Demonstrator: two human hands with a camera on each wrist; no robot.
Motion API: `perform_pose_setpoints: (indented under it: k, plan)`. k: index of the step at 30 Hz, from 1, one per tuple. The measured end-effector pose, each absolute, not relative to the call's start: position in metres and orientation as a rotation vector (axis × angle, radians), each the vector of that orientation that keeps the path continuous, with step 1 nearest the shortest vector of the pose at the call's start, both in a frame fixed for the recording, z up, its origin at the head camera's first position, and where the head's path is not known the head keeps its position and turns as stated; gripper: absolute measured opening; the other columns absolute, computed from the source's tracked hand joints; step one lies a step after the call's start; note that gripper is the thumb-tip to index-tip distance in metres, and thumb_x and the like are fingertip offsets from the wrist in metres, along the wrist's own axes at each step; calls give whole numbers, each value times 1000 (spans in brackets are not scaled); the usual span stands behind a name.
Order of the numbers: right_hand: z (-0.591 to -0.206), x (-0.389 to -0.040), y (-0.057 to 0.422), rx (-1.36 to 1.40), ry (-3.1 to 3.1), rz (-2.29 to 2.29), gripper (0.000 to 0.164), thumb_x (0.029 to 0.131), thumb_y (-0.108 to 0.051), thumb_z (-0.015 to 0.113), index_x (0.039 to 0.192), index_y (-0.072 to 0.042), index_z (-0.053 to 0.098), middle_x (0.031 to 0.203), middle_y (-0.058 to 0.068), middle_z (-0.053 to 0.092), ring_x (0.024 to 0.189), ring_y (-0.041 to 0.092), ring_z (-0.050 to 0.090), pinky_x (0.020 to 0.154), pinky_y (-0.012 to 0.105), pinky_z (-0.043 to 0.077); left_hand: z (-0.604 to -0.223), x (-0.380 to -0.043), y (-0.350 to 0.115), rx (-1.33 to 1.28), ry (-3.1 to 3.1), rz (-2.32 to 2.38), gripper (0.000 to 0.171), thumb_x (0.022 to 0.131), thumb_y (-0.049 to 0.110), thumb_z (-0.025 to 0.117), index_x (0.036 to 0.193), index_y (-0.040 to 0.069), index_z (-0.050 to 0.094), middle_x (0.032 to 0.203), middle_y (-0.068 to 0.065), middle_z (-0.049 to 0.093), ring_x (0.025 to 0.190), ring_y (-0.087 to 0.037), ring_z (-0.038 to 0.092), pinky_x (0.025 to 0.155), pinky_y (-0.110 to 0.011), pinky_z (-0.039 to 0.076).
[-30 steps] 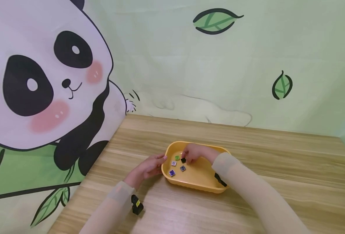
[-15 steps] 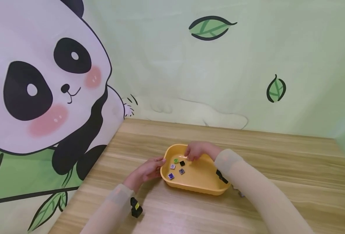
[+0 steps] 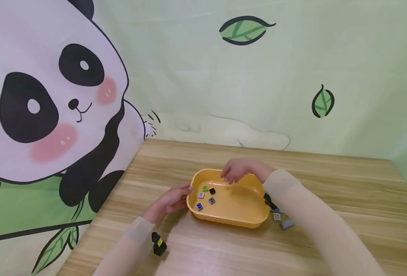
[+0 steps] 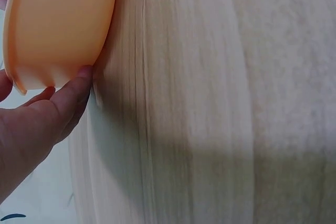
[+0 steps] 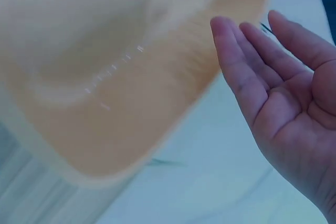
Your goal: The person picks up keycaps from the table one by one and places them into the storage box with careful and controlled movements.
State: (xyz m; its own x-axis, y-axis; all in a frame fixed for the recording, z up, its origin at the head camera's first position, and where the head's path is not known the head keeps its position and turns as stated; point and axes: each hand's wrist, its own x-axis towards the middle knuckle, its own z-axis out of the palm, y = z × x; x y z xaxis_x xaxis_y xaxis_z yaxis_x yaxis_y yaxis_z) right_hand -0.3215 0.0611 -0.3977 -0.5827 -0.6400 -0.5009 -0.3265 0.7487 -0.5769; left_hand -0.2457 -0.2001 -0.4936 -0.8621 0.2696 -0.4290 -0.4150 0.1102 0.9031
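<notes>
The left hand [image 3: 170, 199] holds the left end of the yellow tray [image 3: 237, 205], thumb at the rim, fingers against the outer wall. The tray's long axis runs left to right. Clustered inside its left end are five small square bricks, one of each colour: blue [image 3: 199, 206], white [image 3: 201, 195], lime green [image 3: 205, 188], grey [image 3: 211, 200] and black [image 3: 212, 191]. The left hand is nearer to most of them, but outside the wall. The right hand [image 3: 242, 168] hangs above the far rim, fingers loosely extended, nothing visibly held; the bricks lie leftward and nearer the person. Beyond the tray's right end are one white square brick [image 3: 277, 216] and one grey elongated piece [image 3: 287, 224].
</notes>
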Motion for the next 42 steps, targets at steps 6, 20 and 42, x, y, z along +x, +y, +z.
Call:
perform_pose_setpoints:
  k: [6, 20, 42]
  plan:
    - [-372, -320, 82, -820, 2182, -648, 48, 105, -15, 53, 145, 10, 48, 146, 29, 56, 126, 36, 64, 106, 40, 56, -493, -245, -201, -132, 1892, 1818, 56, 111, 18, 37, 160, -6, 21, 160, -32, 36, 133, -26, 51, 121, -51, 41]
    - [-330, -280, 147, -793, 2408, -1028, 36, 105, -16, 55, 135, 4, 62, 128, 23, 70, 113, 32, 70, 102, 45, 58, -499, -246, -203, -118, 1903, 1800, 57, 111, 20, 39, 160, -4, 23, 159, -31, 38, 127, -22, 55, 118, -47, 45]
    - [-365, -221, 235, -618, 2527, -1408, 35, 106, -11, 55, 131, 11, 61, 100, -20, 73, 95, -6, 67, 87, 15, 57, -500, -247, -203, -86, 1888, 1793, 59, 112, 23, 37, 159, -8, 19, 162, -32, 33, 144, -36, 45, 123, -51, 38]
